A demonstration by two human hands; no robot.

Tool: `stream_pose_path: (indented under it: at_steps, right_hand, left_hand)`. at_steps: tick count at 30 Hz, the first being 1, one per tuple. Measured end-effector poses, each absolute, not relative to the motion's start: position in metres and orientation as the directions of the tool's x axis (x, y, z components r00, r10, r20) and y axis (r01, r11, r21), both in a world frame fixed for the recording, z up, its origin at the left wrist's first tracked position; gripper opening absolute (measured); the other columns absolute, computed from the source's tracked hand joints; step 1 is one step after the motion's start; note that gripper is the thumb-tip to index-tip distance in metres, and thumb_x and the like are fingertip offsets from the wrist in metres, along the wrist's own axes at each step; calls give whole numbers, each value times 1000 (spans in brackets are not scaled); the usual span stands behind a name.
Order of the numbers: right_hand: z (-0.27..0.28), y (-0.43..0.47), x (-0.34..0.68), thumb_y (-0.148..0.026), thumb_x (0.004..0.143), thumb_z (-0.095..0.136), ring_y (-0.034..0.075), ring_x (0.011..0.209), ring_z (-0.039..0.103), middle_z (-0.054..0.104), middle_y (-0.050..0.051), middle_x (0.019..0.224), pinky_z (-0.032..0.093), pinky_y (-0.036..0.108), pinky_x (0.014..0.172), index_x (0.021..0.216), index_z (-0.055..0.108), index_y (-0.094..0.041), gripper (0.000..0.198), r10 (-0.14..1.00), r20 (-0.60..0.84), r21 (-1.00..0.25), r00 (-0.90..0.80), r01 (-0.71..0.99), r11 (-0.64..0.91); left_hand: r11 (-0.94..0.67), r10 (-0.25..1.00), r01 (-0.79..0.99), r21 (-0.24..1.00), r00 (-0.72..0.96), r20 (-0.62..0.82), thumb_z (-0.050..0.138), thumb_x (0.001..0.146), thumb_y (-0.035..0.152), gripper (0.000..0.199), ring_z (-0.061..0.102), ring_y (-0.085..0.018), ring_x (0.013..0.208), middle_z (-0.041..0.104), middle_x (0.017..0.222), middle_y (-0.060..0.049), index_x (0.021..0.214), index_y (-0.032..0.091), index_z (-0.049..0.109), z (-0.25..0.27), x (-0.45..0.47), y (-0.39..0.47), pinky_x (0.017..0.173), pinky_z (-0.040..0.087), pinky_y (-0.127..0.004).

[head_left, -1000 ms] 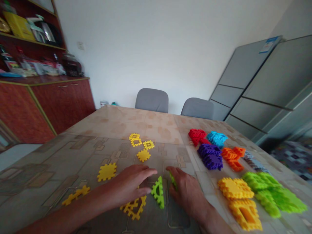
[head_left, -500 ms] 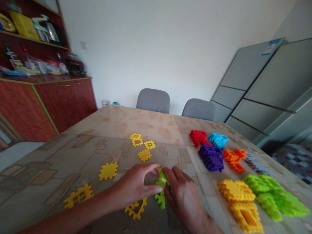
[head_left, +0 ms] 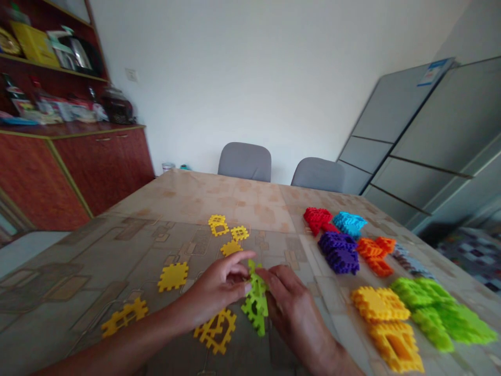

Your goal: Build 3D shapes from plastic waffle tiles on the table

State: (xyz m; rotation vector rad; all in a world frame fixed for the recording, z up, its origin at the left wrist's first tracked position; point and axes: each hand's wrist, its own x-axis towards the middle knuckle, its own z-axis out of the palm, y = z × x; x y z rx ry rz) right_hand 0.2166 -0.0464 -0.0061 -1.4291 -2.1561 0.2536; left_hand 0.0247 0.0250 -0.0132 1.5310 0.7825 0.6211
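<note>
Between my two hands are light green interlocking plastic building tiles [head_left: 255,305] with notched edges and cut-out holes, held upright above the table. My left hand [head_left: 221,282] pinches their upper left side, its thumb against the green plastic and its index finger stretched past the top. From the right, my right hand [head_left: 293,308] grips the other edge, its fingertips partly hidden behind the tiles. Just left below them lie yellow open-frame tiles [head_left: 226,342]. A solid yellow tile [head_left: 173,276] and a yellow window tile [head_left: 124,316] lie further left, the latter partly behind my left forearm.
Past my hands lie several small yellow tiles [head_left: 239,233]. On the right stand stacks of red [head_left: 318,219], blue [head_left: 349,223], purple [head_left: 338,253], orange [head_left: 376,254], yellow-orange [head_left: 379,304] and green tiles [head_left: 438,308]. Two grey chairs [head_left: 245,162] stand behind the patterned tablecloth [head_left: 188,193].
The green tiles have turned, showing more of their face to me. My left fingers have shifted slightly down and left along them. My right hand stays nearly in place.
</note>
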Motion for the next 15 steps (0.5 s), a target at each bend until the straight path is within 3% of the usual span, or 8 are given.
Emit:
stream_pose_path:
  at_steps: [3, 6, 11, 15]
  right_hand:
    - [-3, -45, 223, -4, 84, 47, 19, 95, 62, 65, 6, 106, 51, 29, 83, 126, 59, -24, 47, 907, 380, -638, -181, 659, 399]
    - [1, -47, 226, -21, 93, 49, 17, 81, 63, 67, 4, 93, 50, 27, 72, 116, 63, -21, 27, 936, 327, -760, -128, 554, 341]
    - [5, -49, 221, -34, 98, 48, 16, 77, 64, 68, 2, 84, 46, 25, 70, 98, 67, -20, 24, 962, 215, -846, -169, 459, 270]
    - [-5, -47, 217, -41, 91, 59, 13, 59, 53, 60, -3, 66, 39, 23, 55, 96, 62, -18, 23, 984, 138, -914, -112, 368, 170]
  left_hand:
    - [-96, 771, 122, 988, 637, -4, 62, 80, 39, 62, 65, -23, 96, 68, 105, -6, 138, 23, 49, -12, 24, 24, 82, 51, -36]
    - [-128, 757, 92, 987, 652, 37, 58, 86, 40, 56, 61, -24, 111, 66, 119, -8, 139, 25, 49, -11, 24, 21, 94, 47, -37]
    - [-147, 774, 77, 986, 630, 66, 55, 88, 41, 53, 64, -22, 100, 66, 106, -6, 136, 22, 50, -14, 26, 20, 88, 48, -35]
    - [-180, 782, 64, 982, 614, 103, 53, 89, 39, 48, 64, -21, 96, 67, 103, -5, 135, 22, 51, -14, 29, 18, 85, 48, -32]
